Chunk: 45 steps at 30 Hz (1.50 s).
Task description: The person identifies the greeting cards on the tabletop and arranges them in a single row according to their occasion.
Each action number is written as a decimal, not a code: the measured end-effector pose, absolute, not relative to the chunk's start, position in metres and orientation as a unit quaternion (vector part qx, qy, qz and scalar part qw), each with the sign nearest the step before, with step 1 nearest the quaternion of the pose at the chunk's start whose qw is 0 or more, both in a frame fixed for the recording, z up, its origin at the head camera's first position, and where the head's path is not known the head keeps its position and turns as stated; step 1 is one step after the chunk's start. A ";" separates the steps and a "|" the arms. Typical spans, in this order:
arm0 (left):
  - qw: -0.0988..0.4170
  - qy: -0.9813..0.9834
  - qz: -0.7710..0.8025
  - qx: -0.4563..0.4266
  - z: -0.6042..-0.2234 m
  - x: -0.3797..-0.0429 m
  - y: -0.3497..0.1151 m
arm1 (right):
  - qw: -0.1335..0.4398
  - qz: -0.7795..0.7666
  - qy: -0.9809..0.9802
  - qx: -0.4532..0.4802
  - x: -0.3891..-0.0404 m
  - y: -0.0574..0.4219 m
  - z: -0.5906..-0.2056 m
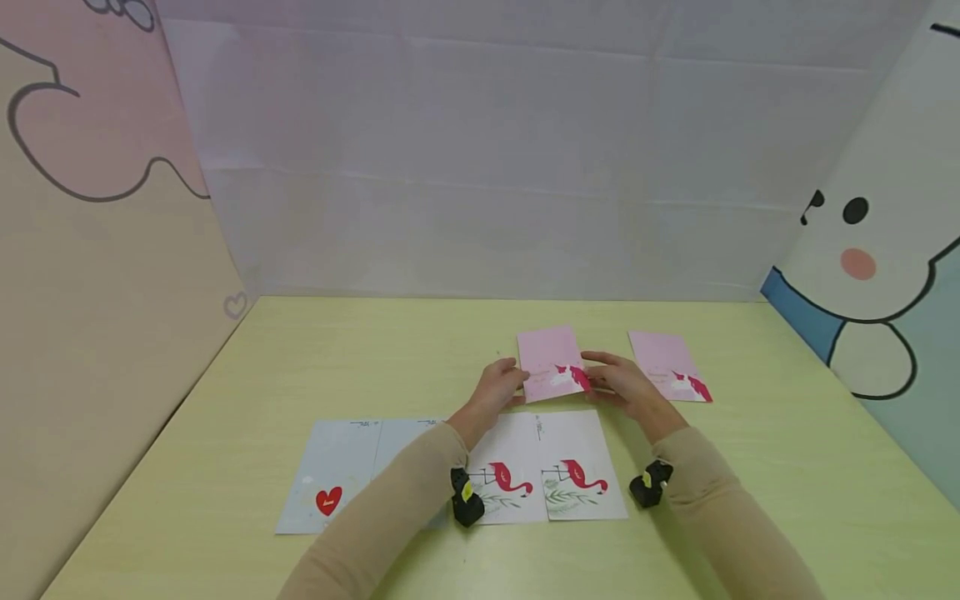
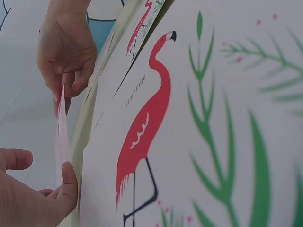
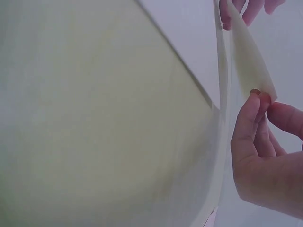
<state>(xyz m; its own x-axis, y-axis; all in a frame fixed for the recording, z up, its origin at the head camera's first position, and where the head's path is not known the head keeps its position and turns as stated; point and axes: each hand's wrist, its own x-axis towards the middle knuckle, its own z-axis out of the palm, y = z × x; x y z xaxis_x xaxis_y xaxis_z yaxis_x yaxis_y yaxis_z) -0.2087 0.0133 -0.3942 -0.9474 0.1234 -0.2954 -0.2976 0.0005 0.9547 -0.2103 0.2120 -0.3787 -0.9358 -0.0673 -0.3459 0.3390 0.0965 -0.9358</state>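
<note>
A pink card (image 1: pixel 546 354) with a red-and-white unicorn picture is held between both hands, lifted and tilted above the table. My left hand (image 1: pixel 497 388) grips its left edge; in the left wrist view the fingers (image 2: pixel 68 182) lie against the card (image 2: pixel 62 137). On the other side, my right hand (image 1: pixel 622 383) pinches the lower right corner, with thumb and fingers meeting at the card (image 3: pixel 251 61) in the right wrist view. A matching pink card (image 1: pixel 663 354) lies flat on the table just right of the right hand.
White flamingo cards (image 1: pixel 585 442) lie side by side in front of the hands. Pale blue cards (image 1: pixel 330 458), one showing a red heart, lie farther left, partly hidden by the left sleeve. A white sheet (image 1: pixel 480 167) hangs behind the yellow table (image 1: pixel 360 350).
</note>
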 end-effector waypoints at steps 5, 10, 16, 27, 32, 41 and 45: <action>0.133 0.704 0.696 -0.049 -0.397 -0.208 0.015 | 0.153 -0.667 0.725 0.078 -0.206 0.215 -0.378; 0.116 0.707 0.697 -0.038 -0.397 -0.207 0.018 | 0.152 -0.668 0.726 0.059 -0.202 0.220 -0.377; 0.118 0.704 0.699 -0.027 -0.396 -0.203 0.021 | 0.153 -0.667 0.728 0.045 -0.196 0.227 -0.375; 0.123 0.707 0.696 0.000 -0.393 -0.191 0.032 | 0.150 -0.664 0.730 0.050 -0.186 0.239 -0.375; 0.134 0.700 0.701 0.016 -0.391 -0.185 0.036 | 0.146 -0.658 0.738 0.036 -0.180 0.246 -0.375; 0.151 0.684 0.713 0.041 -0.390 -0.175 0.047 | 0.139 -0.643 0.753 0.014 -0.167 0.261 -0.376; 0.163 0.675 0.719 0.042 -0.389 -0.171 0.052 | 0.136 -0.636 0.759 0.014 -0.162 0.267 -0.375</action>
